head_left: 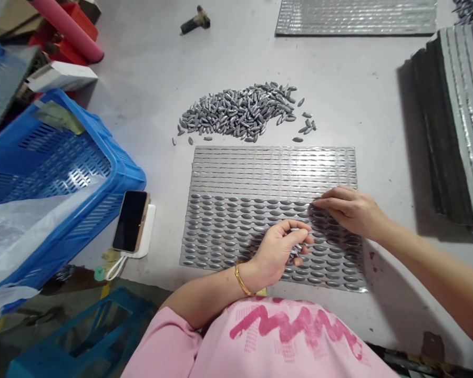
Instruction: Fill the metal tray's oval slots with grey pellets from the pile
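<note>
Grey pieces [295,252] likely stocked my curled left hand [276,248]; my right hand [349,211] seemingly pinched one toward the sheet's [256,170] right edge.

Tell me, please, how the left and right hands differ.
The left hand curls around small grey pieces; the right hand holds its fingers straighter, at the topmost filled row. The left hand wears a golden bracelet at the wrist; the right hand shows none. Both are bare, over the same sheet.
</note>
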Available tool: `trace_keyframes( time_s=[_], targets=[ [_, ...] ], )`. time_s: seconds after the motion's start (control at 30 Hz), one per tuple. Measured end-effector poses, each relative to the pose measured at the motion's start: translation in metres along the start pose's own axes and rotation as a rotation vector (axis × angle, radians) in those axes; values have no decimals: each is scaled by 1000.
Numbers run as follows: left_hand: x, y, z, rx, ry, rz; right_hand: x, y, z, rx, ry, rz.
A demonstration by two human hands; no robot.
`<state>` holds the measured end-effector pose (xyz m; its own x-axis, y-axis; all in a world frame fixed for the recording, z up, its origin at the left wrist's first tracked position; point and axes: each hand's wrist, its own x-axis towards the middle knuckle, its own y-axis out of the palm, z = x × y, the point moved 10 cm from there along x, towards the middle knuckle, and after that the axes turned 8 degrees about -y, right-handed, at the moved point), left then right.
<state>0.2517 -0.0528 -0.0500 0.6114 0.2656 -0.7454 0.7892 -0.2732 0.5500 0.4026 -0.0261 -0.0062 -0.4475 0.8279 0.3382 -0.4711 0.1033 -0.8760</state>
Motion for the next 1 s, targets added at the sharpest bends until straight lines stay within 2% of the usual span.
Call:
trace_keyframes(
  time_s=[0.27, 0.47, 0.77, 1.0],
  targets=[
    [6, 1, 4, 9, -1, 19, -1, 6, -1, 41, -2, 15],
    [7, 2, 9, -52, -56, -8, -4, 11, -6, 43, 18, 38],
    [3, -6, -2, -33, 23, -74, -5, -3, -18, 225, 227, -50],
    [3, -2, -2, 3, 36, -49, -6, 1, -18, 140, 183, -73]
  ],
)
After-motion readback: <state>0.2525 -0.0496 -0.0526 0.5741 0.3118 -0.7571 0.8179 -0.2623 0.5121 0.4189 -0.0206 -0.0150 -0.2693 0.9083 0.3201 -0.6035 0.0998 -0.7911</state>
